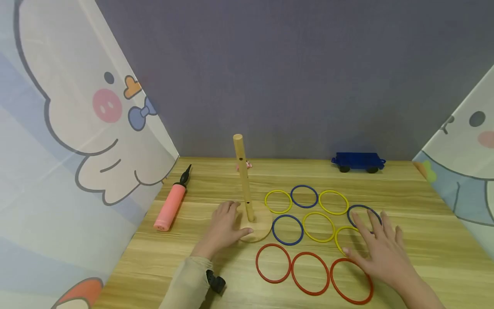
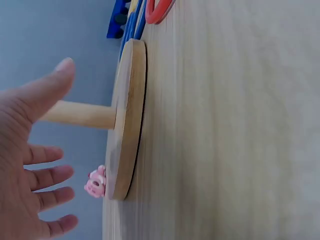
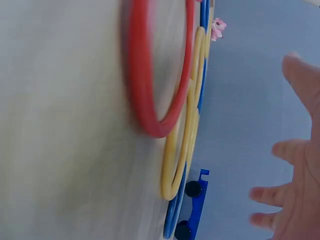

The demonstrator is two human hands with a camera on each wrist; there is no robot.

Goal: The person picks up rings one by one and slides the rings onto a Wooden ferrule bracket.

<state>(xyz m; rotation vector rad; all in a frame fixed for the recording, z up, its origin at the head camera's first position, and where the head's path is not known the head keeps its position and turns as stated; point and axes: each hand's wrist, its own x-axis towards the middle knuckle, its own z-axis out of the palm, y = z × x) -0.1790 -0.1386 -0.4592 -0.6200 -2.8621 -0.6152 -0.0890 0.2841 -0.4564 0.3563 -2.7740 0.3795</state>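
Observation:
A wooden peg (image 1: pixel 244 180) stands upright on a round wooden base (image 1: pixel 262 221). My left hand (image 1: pixel 225 226) is beside the peg with fingers spread, its thumb and fingertips over the near left part of the base. Nothing is held in it; the left wrist view shows its fingers apart from the peg (image 2: pixel 82 114). Over the rings at the right, my right hand (image 1: pixel 382 253) hovers with fingers spread and holds nothing. Beneath it lie a blue ring (image 1: pixel 348 212), a yellow ring (image 1: pixel 336 242) and a red ring (image 1: pixel 372 292). The right wrist view shows the red ring (image 3: pixel 141 65) close by.
Several more red, blue and yellow rings lie flat between the hands, such as a red ring (image 1: pixel 290 264). A pink pump (image 1: pixel 171 207) lies at the left. At the back are a blue toy wagon (image 1: pixel 358 161) and a small pink figure (image 2: pixel 96 182). A grey wall (image 1: pixel 289 86) stands behind.

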